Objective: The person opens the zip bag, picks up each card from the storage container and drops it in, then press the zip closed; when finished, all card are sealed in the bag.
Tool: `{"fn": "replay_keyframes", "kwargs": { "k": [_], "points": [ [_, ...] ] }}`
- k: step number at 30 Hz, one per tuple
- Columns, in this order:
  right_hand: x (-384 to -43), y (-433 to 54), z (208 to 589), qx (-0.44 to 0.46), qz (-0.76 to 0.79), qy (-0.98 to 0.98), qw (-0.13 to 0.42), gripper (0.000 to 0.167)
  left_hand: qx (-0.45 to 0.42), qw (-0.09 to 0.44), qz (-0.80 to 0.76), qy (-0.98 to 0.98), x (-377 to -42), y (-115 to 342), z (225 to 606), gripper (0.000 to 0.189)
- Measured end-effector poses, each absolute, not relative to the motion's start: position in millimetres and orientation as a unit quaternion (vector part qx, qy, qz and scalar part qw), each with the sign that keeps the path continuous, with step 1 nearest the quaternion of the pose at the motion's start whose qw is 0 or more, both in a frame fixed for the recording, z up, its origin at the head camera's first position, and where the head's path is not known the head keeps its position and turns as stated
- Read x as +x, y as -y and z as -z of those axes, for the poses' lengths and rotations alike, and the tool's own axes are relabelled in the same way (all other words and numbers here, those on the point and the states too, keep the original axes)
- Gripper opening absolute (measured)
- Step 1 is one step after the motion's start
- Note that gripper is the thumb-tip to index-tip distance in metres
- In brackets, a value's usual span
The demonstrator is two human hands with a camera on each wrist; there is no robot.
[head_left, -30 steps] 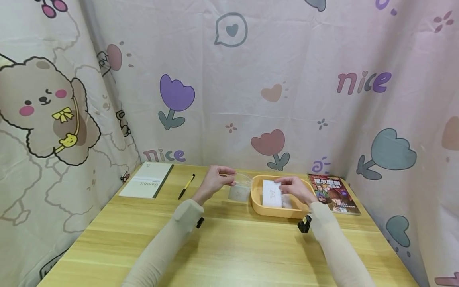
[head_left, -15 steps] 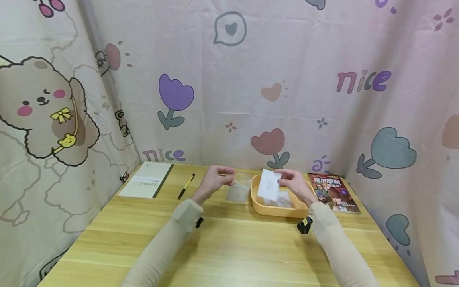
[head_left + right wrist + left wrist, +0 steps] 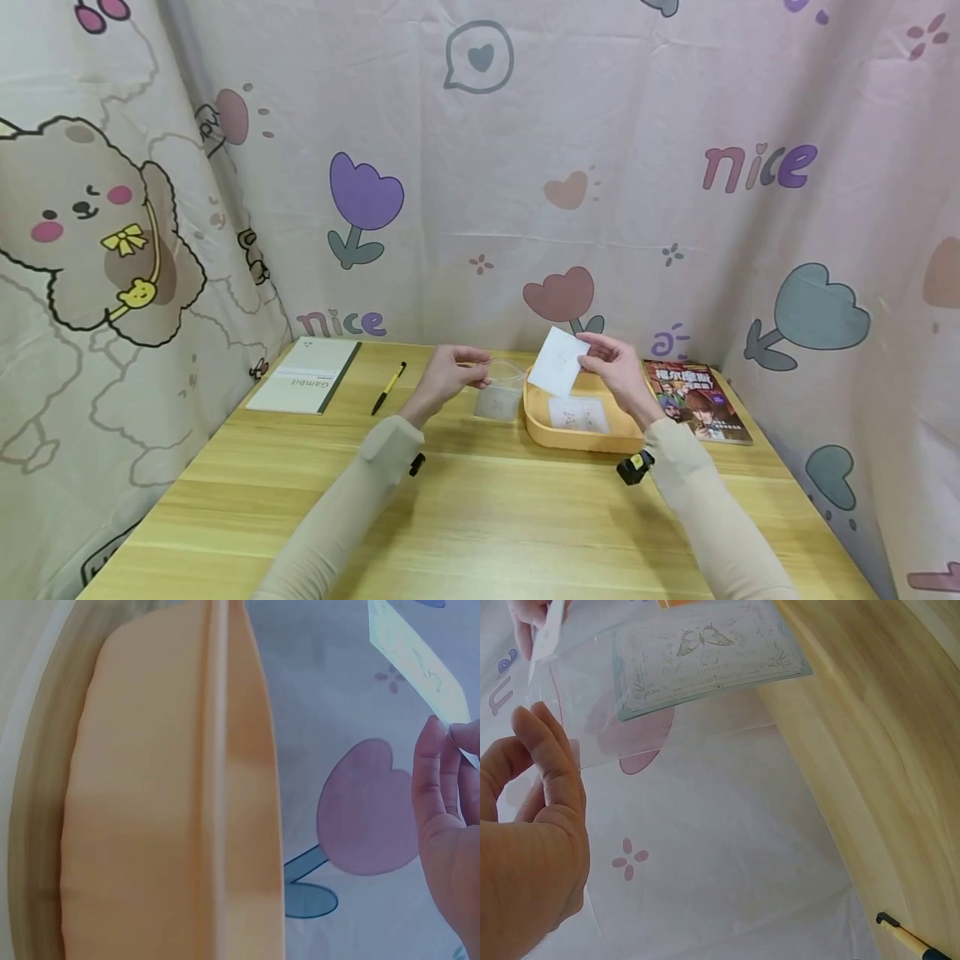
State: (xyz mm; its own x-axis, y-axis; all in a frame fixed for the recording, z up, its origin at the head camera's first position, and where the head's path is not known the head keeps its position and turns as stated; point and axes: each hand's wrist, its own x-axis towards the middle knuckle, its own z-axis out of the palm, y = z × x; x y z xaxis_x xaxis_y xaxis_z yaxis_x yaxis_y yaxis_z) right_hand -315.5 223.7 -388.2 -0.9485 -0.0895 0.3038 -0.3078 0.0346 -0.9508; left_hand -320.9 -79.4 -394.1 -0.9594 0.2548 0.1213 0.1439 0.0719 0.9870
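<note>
My left hand point(image 3: 448, 377) pinches the top edge of a clear plastic bag point(image 3: 498, 402) beside the tray. Inside that bag, the left wrist view shows a card point(image 3: 705, 656) with a teal border and a butterfly design. My right hand point(image 3: 621, 377) pinches the right edge of a white card point(image 3: 557, 362) between thumb and fingers, tilted above the tray. Faint markings show on the card's face. Below it stands a yellow-orange tray point(image 3: 577, 442) with a pale, printed rectangular piece point(image 3: 579, 414) in it. The tray's side fills much of the right wrist view.
On the wooden table point(image 3: 480, 525), a Gambit notebook point(image 3: 303, 379) lies at the far left, with a yellow-and-black pen point(image 3: 388, 389) to its right. A colourful magazine point(image 3: 701, 402) lies right of the tray. Patterned curtain point(image 3: 465, 192) hangs behind the table.
My right hand has lifted the white card up and out of the tray, tilting it leftward and uncovering the pale piece below. My left hand stays nearly still with the bag.
</note>
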Motion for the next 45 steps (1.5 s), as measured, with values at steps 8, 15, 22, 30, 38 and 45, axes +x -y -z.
{"fn": "replay_keyframes", "kwargs": {
  "k": [8, 15, 22, 30, 38, 45],
  "points": [
    [-324.1, -218.5, 392.3, 0.158, -0.694, 0.695, 0.105, 0.044, 0.138, 0.04, -0.666, -0.732, -321.8, 80.6, 395.2, 0.03],
    [-324.2, -209.6, 391.1, 0.179, -0.697, 0.68, 0.14, 0.04, 0.139, 0.038, -0.663, -0.734, -320.4, 79.8, 394.3, 0.031],
    [-322.6, -191.4, 387.1, 0.188, -0.707, 0.659, 0.175, 0.038, 0.145, 0.034, -0.658, -0.738, -320.3, 79.2, 395.3, 0.029],
    [-318.7, -171.3, 380.1, 0.186, -0.701, 0.66, 0.192, 0.039, 0.146, 0.032, -0.655, -0.741, -320.3, 77.4, 396.4, 0.028],
    [-318.1, -157.4, 377.1, 0.205, -0.694, 0.658, 0.208, 0.035, 0.147, 0.029, -0.652, -0.743, -321.0, 75.5, 396.1, 0.029],
    [-303.5, -151.5, 370.0, 0.223, -0.654, 0.691, 0.211, 0.027, 0.144, 0.031, -0.66, -0.737, -321.2, 75.5, 395.1, 0.026]
  ]
}}
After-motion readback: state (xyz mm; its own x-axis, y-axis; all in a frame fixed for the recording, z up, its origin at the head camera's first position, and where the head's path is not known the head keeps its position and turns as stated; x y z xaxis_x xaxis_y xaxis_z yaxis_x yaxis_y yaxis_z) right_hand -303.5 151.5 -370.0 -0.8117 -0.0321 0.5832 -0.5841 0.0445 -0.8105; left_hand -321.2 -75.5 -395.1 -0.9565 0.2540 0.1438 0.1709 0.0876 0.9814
